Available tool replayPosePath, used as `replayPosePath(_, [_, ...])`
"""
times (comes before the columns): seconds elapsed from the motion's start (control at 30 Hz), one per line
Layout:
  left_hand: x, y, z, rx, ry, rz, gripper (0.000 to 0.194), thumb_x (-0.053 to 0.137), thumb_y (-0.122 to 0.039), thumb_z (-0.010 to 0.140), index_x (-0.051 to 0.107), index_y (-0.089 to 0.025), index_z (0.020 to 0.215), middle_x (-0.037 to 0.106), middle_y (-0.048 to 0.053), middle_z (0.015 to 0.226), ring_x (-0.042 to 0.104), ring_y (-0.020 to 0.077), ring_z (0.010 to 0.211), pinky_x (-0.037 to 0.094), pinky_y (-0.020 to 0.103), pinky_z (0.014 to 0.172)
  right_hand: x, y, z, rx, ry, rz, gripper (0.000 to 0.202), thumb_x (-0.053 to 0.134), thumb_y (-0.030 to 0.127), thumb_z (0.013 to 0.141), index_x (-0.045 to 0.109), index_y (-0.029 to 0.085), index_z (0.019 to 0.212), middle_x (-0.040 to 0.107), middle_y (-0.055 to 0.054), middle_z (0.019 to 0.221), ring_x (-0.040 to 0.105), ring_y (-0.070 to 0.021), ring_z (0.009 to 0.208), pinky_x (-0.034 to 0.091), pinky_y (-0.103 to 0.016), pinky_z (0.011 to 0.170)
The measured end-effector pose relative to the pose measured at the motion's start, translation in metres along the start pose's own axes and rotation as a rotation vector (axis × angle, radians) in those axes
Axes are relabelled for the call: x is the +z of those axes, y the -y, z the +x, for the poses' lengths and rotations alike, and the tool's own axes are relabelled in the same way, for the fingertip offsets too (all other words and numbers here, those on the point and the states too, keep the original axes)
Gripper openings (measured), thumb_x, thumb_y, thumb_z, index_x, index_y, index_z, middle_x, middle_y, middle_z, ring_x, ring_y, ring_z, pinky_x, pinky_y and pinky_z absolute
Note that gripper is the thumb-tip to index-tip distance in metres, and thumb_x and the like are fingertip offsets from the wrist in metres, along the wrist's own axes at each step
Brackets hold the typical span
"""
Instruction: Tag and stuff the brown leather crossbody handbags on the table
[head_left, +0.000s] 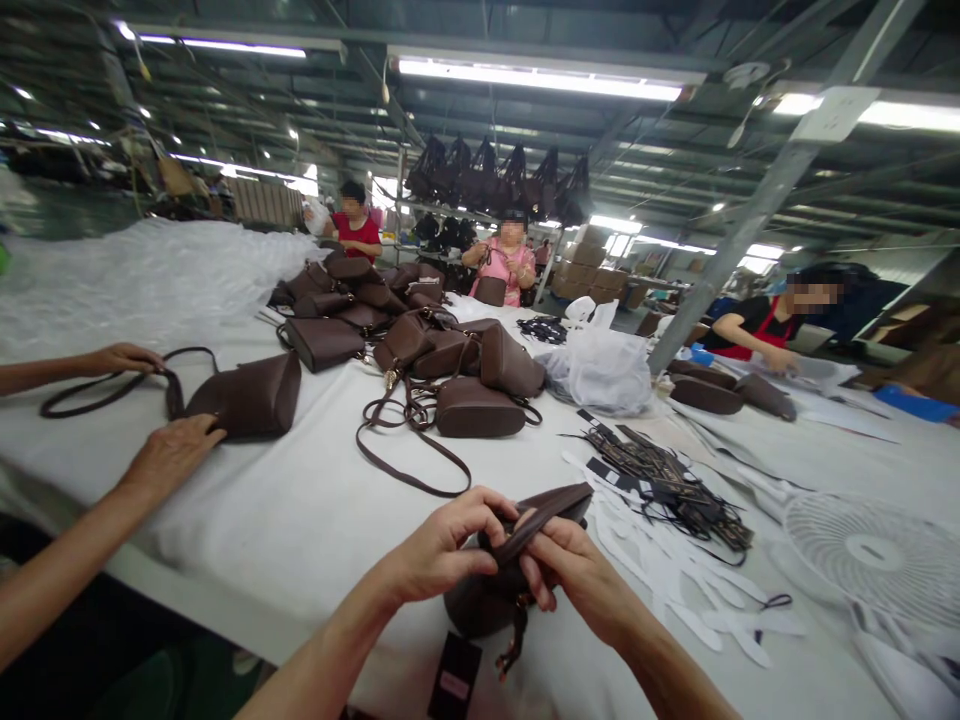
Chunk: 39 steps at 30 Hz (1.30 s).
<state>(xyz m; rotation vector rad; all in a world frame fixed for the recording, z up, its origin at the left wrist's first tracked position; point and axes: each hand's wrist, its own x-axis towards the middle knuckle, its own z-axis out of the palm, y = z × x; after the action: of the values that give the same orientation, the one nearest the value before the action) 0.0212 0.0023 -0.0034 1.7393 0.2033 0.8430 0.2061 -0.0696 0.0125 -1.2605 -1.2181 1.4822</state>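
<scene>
The work in hand was judged to be partway through on one dark brown handbag (pixel 476 608), located on the near part of the white-covered worktop (pixel 330 525), directly in front of the operator. The left hand (pixel 457 540) was closed in a pinch on the handbag's upper part; the right hand (pixel 566 560) gripped the same part from the other side, its fingers curled beneath. A dark strap end (pixel 517 640) with metal fittings hung below the right hand. The upper part stood folded and gathered between the fingers, so this unit was judged unfinished. Whether the closure was fastened could not be determined. Counts were as follows. One black hang tag (pixel 455 675) lay near the base of the handbag; its attachment could not be confirmed. One second handbag (pixel 259 395) lay at the left, with two co-worker hands (pixel 176 448) at its body and strap. One central heap of handbags (pixel 442 350) contained more than ten units; overlap prevented an exact count, and their degree of completion could not be told. Six bags appeared to hang on the rear rack (pixel 484 175). At the right stood one white fan (pixel 870 550), beside one heap of patterned straps (pixel 667 485) and numerous overlapping white cut-outs (pixel 690 610), neither countable. Three further co-workers were visible beyond the heap and at the right.
</scene>
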Motion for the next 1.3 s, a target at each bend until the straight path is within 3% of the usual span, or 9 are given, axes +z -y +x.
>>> replayPosePath(0.17, [0.013,0.003,-0.011,-0.083,-0.088,0.033,0.021,0.059,-0.017,0.082,0.064,-0.021,0.102,0.056,0.009,0.128,0.049,0.0262,0.125,0.033,0.044,0.110,-0.004,-0.004,0.002,-0.028,-0.100,0.024,0.049,0.066,0.063,0.074,0.058,0.015,0.071,0.053,0.005,0.049,0.045,-0.0057,0.038,0.035,-0.018,0.040])
replayPosePath(0.27, [0.038,0.019,-0.023,-0.186,-0.181,0.076,0.069,0.053,-0.011,0.081,0.029,-0.024,0.145,0.035,0.011,0.151,0.033,0.0258,0.139,0.022,0.048,0.116,-0.007,-0.002,0.002,-0.053,-0.119,-0.101,0.051,0.066,0.066,0.071,0.059,0.015,0.072,0.056,0.004,0.053,0.049,-0.0076,0.041,0.039,-0.020,0.043])
replayPosePath(0.37, [0.062,0.033,-0.025,-0.176,-0.326,0.191,0.095,0.060,-0.007,0.072,0.008,-0.021,0.150,0.032,0.015,0.152,0.031,0.0282,0.139,0.023,0.050,0.116,-0.009,0.005,-0.001,-0.067,-0.057,-0.210,0.052,0.062,0.067,0.075,0.056,0.016,0.068,0.054,0.004,0.050,0.048,-0.0071,0.040,0.038,-0.020,0.042])
replayPosePath(0.53, [0.063,0.015,-0.015,-0.081,-0.416,0.325,0.076,0.059,-0.005,0.072,0.029,-0.023,0.139,0.050,0.012,0.133,0.048,0.0263,0.123,0.036,0.045,0.106,-0.005,0.021,-0.016,-0.080,0.063,-0.307,0.050,0.054,0.063,0.083,0.054,0.016,0.068,0.054,0.003,0.051,0.048,-0.0069,0.038,0.035,-0.018,0.039])
replayPosePath(0.7, [0.047,-0.012,-0.023,-0.229,-0.242,0.237,0.053,0.057,-0.007,0.073,0.040,-0.020,0.122,0.059,0.008,0.115,0.056,0.0219,0.104,0.044,0.036,0.093,0.012,0.018,-0.024,-0.068,0.074,-0.437,0.053,0.046,0.064,0.086,0.050,0.017,0.062,0.052,0.002,0.050,0.047,-0.0063,0.037,0.032,-0.017,0.037])
replayPosePath(0.93, [0.035,-0.004,-0.022,-0.348,-0.266,0.020,0.039,0.060,-0.010,0.071,0.045,-0.019,0.105,0.058,-0.002,0.089,0.054,0.0161,0.082,0.044,0.028,0.076,0.029,0.025,0.005,-0.002,-0.020,-0.569,0.030,0.044,0.034,0.090,0.049,0.019,0.065,0.053,0.005,0.048,0.048,-0.0069,0.035,0.035,-0.016,0.037])
replayPosePath(1.07, [0.031,0.000,-0.017,-0.311,-0.254,-0.100,0.041,0.059,-0.008,0.069,0.045,-0.018,0.106,0.060,0.000,0.095,0.057,0.0188,0.091,0.044,0.031,0.083,0.028,0.050,0.013,0.026,0.060,-0.956,0.033,0.043,0.026,0.090,0.055,0.019,0.060,0.057,0.003,0.047,0.056,-0.0105,0.041,0.039,-0.020,0.046])
replayPosePath(1.2, [0.030,0.005,-0.019,-0.284,-0.311,0.007,0.043,0.057,-0.006,0.065,0.048,-0.017,0.105,0.058,0.002,0.099,0.054,0.0202,0.096,0.043,0.032,0.086,0.036,0.056,0.008,-0.087,-0.125,-1.448,0.033,0.048,0.037,0.092,0.070,0.020,0.074,0.072,-0.006,0.070,0.067,-0.0199,0.066,0.039,-0.025,0.056])
replayPosePath(1.3, [0.029,0.007,-0.022,-0.308,-0.289,0.043,0.042,0.059,-0.007,0.065,0.050,-0.017,0.105,0.059,0.002,0.096,0.055,0.0197,0.091,0.045,0.032,0.082,0.032,0.055,-0.002,-0.052,-0.274,-1.512,0.039,0.050,0.052,0.090,0.070,0.019,0.082,0.073,-0.010,0.074,0.068,-0.0238,0.068,0.041,-0.029,0.058])
